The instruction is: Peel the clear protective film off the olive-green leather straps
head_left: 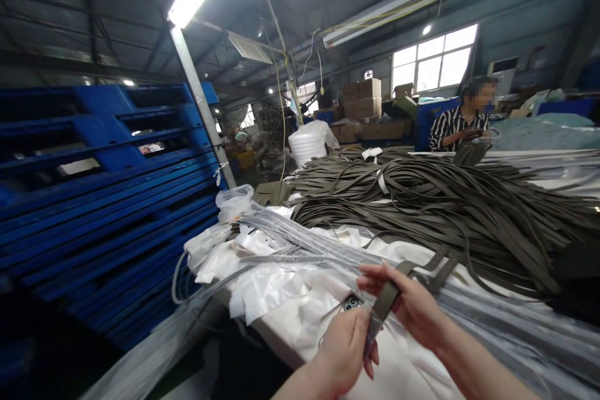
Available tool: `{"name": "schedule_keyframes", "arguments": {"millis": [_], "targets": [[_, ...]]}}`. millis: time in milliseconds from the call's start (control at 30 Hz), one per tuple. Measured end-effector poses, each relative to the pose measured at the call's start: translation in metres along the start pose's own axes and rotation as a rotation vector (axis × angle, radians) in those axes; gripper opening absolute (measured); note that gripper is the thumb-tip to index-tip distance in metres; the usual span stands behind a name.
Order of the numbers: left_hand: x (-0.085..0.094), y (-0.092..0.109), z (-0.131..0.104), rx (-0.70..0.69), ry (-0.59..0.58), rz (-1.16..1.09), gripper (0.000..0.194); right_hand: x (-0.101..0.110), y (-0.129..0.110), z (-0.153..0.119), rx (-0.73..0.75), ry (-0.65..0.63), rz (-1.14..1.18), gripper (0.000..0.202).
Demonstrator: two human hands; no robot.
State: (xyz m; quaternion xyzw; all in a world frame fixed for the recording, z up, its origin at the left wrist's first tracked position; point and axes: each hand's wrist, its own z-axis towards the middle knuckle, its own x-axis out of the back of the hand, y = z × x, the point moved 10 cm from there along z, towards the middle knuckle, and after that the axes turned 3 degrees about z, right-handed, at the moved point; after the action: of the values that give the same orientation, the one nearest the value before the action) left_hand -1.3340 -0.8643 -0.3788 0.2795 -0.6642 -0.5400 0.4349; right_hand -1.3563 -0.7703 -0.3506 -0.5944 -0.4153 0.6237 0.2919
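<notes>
An olive-green flat strap (387,300) runs between my two hands, its lower end inside a narrow clear plastic sleeve (372,330). My left hand (344,347) is closed around the sleeved end. Higher up, my right hand (415,303) has the strap between thumb and fingers, the fingertips reaching past it to the left. Beyond that hand, the strap bends over toward strap ends with holes (440,265) on the table. A phone (351,304) with several camera lenses lies just behind my left hand, partly covered.
A big pile of olive straps (422,200) covers the far table. Long clear plastic sleeves (290,234) lie across the white cloth (300,319). Blue pallets (107,200) are stacked left beside a metal post (199,100). A person in a striped shirt (452,128) is at the back right.
</notes>
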Motion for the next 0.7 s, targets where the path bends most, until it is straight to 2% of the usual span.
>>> {"name": "schedule_keyframes", "arguments": {"millis": [67, 133, 300, 367, 433, 567, 633, 700], "targets": [[-0.003, 0.0, 0.004, 0.005, -0.002, 0.022, 0.081, 0.014, -0.024, 0.007, 0.05, 0.033, 0.024, 0.051], [-0.002, 0.01, 0.011, -0.026, 0.002, 0.046, 0.08, 0.012, -0.038, 0.01, 0.068, -0.014, -0.048, 0.054], [0.005, 0.065, 0.029, -0.154, 0.001, 0.12, 0.08, -0.029, -0.039, 0.002, 0.039, -0.227, -0.217, 0.062], [0.009, 0.085, 0.031, -0.201, 0.022, 0.112, 0.079, -0.042, -0.047, 0.001, 0.031, -0.288, -0.257, 0.06], [0.011, 0.097, 0.032, -0.234, 0.046, 0.096, 0.076, -0.039, -0.075, 0.006, 0.084, -0.245, -0.183, 0.051], [0.009, 0.107, 0.037, -0.287, 0.031, 0.153, 0.076, -0.003, -0.146, 0.024, 0.192, 0.028, 0.063, 0.019], [0.012, 0.116, 0.043, -0.31, 0.026, 0.154, 0.077, -0.001, -0.17, 0.032, 0.185, 0.032, 0.028, 0.021], [0.018, 0.133, 0.051, -0.337, 0.025, 0.097, 0.076, -0.01, -0.189, 0.037, 0.19, -0.023, -0.075, 0.026]]}}
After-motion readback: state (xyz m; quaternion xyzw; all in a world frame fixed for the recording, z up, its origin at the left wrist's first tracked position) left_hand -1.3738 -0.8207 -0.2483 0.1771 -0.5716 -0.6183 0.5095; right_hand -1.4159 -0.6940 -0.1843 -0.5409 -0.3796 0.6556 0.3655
